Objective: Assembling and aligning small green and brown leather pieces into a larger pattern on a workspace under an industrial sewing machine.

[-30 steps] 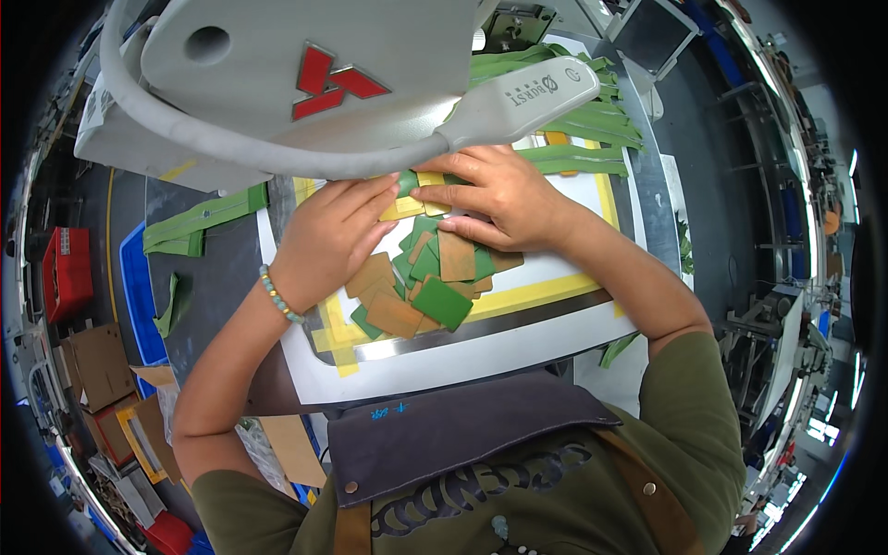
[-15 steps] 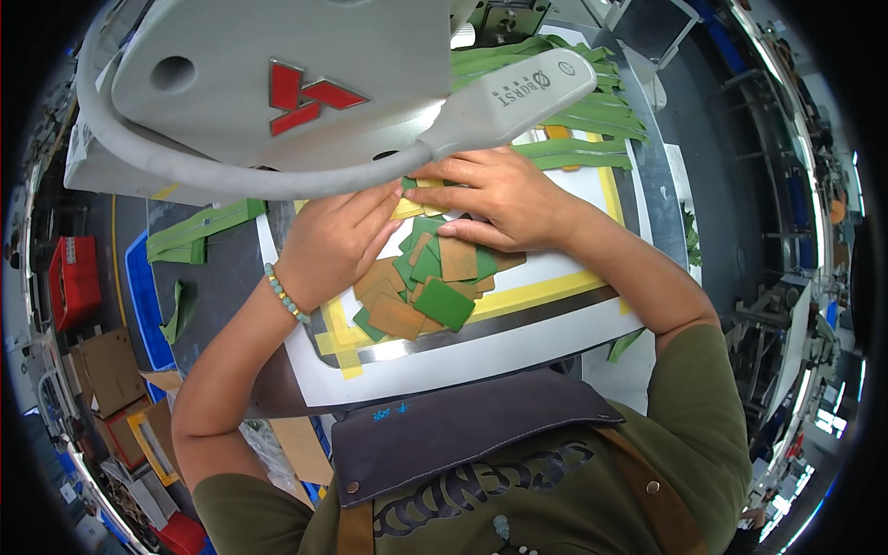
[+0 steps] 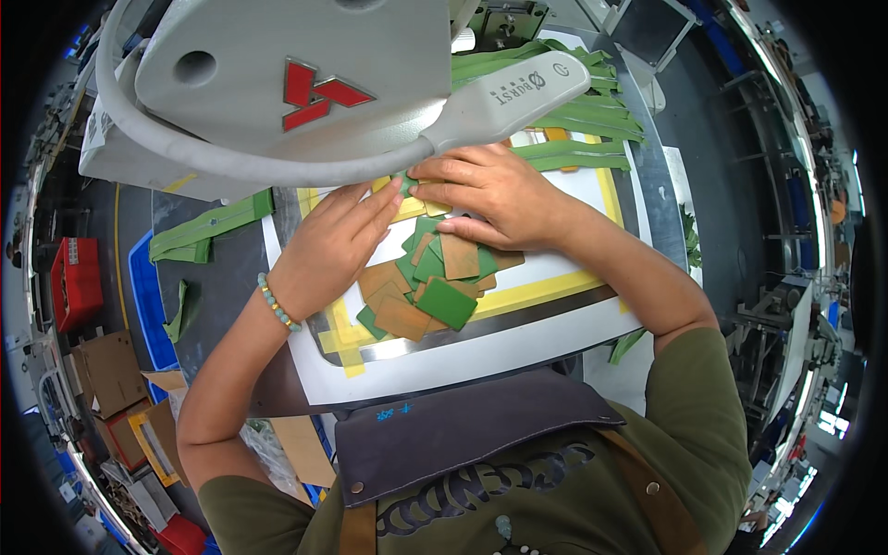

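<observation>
A small green rectangular piece (image 3: 404,184) lies under the sewing machine head (image 3: 222,79), with yellow strips around it. The fingertips of my left hand (image 3: 335,239) lie at its left side, fingers stretched out side by side. From the right, my right hand (image 3: 499,196) rests with its fingers extended flat and their tips at the piece; its thumb is apart, over the loose pile. That pile is of green pieces (image 3: 447,303) and brown pieces (image 3: 402,317), overlapping on the white board just in front of my hands. The machine head hides the needle area.
A pale lamp on a bent neck (image 3: 518,92) hangs above my right hand. Long green strips (image 3: 592,116) lie at the back right, and a folded green strip (image 3: 213,227) on the left. Yellow tape (image 3: 546,291) borders the board. Boxes (image 3: 106,370) stand at lower left.
My left hand has shifted slightly to the left, its fingertips now a little apart from my right hand's, and more of the green piece shows. My right hand has hardly moved.
</observation>
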